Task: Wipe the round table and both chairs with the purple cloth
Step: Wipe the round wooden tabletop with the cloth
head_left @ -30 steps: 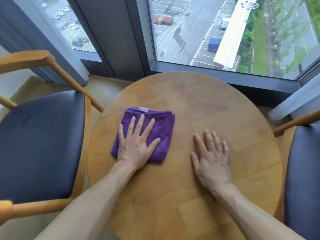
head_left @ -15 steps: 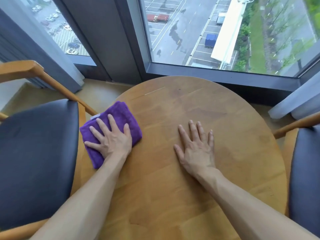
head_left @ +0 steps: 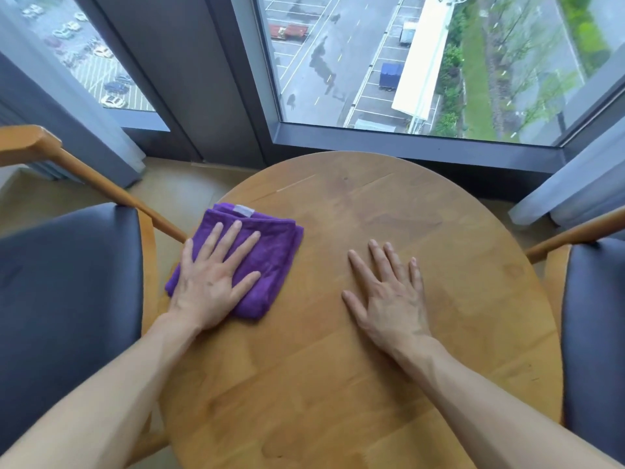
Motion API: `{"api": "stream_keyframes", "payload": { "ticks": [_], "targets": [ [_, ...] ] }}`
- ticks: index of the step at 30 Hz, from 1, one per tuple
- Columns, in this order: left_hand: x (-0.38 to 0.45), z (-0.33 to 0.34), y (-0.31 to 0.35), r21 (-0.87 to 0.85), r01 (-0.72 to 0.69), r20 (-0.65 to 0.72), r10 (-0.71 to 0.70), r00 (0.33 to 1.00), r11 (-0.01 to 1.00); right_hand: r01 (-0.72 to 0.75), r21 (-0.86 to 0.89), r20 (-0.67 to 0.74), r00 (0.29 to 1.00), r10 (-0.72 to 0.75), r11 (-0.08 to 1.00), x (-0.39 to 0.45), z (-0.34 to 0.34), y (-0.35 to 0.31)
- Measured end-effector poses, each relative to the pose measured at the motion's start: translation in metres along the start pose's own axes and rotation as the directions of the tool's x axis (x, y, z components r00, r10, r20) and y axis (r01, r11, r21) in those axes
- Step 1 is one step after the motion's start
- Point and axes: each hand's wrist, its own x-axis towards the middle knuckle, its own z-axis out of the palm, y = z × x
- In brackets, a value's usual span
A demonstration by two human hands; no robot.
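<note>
On round table (head_left: 355, 384), left hand (head_left: 211, 282) pressing purple cloth (head_left: 274, 258), chairs (head_left: 67, 299) flanking

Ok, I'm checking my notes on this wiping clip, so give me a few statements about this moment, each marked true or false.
1. The left hand presses flat on the purple cloth. True.
2. The cloth lies on the seat of the left chair. False: it lies on the round table, near its left edge.
3. The right hand rests flat on bare wood. True.
4. The right hand pinches a corner of the cloth. False: it is apart from the cloth, fingers straight.
5. A dark-seated right chair stands beside the table. True.
</note>
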Motion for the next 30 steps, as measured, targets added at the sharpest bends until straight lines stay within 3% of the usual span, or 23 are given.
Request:
{"api": "stream_keyframes", "payload": {
  "ticks": [4, 8, 10, 13, 17, 21, 23, 24, 26, 28, 30],
  "targets": [
    [0.021, 0.0, -0.006, -0.05, 0.222, -0.019, -0.223, 0.975, 0.974, 0.0, 0.002, 0.02, 1.0, 0.0, 1.0, 0.001, 0.0, 0.001],
    [0.08, 0.0, 0.038, -0.137, 0.454, -0.005, -0.459, 0.889, 0.88, -0.012, 0.018, 0.024, 1.0, 0.011, 1.0, 0.002, -0.001, 0.0],
    [0.115, -0.002, 0.065, -0.164, 0.505, 0.019, -0.509, 0.861, 0.847, -0.012, 0.036, 0.021, 1.0, 0.011, 0.999, 0.003, -0.001, 0.0],
    [0.162, -0.006, 0.11, -0.159, 0.467, 0.042, -0.466, 0.884, 0.87, -0.011, 0.06, 0.032, 0.999, 0.009, 0.998, 0.002, -0.004, 0.0],
    [0.182, -0.015, 0.17, -0.125, 0.294, 0.064, -0.288, 0.956, 0.948, 0.0, 0.126, 0.021, 1.0, -0.003, 0.992, 0.002, -0.013, -0.001],
    [0.156, -0.022, 0.179, -0.163, -0.053, 0.042, 0.061, 0.997, 0.985, -0.101, 0.424, -0.213, 0.955, 0.208, 0.9, 0.013, -0.026, -0.002],
    [0.138, -0.026, 0.15, -0.257, -0.216, -0.084, 0.201, 0.976, 0.942, -0.103, 0.403, -0.388, 0.881, 0.271, 0.909, 0.028, -0.034, -0.004],
    [0.131, -0.026, 0.131, -0.29, -0.218, -0.13, 0.187, 0.974, 0.932, -0.11, 0.359, -0.448, 0.851, 0.274, 0.927, 0.038, -0.037, -0.005],
    [0.115, -0.021, 0.088, -0.254, -0.046, -0.095, 0.022, 0.995, 0.966, -0.151, 0.254, -0.461, 0.849, 0.257, 0.955, 0.062, -0.043, -0.008],
    [0.098, -0.011, 0.051, -0.128, 0.095, -0.023, -0.099, 0.995, 0.987, -0.23, 0.149, -0.303, 0.915, 0.266, 0.962, 0.088, -0.046, -0.014],
    [0.085, -0.002, 0.034, -0.075, 0.086, -0.012, -0.087, 0.996, 0.993, -0.26, 0.07, -0.093, 0.96, 0.266, 0.963, 0.113, -0.04, -0.027]
  ]
}}
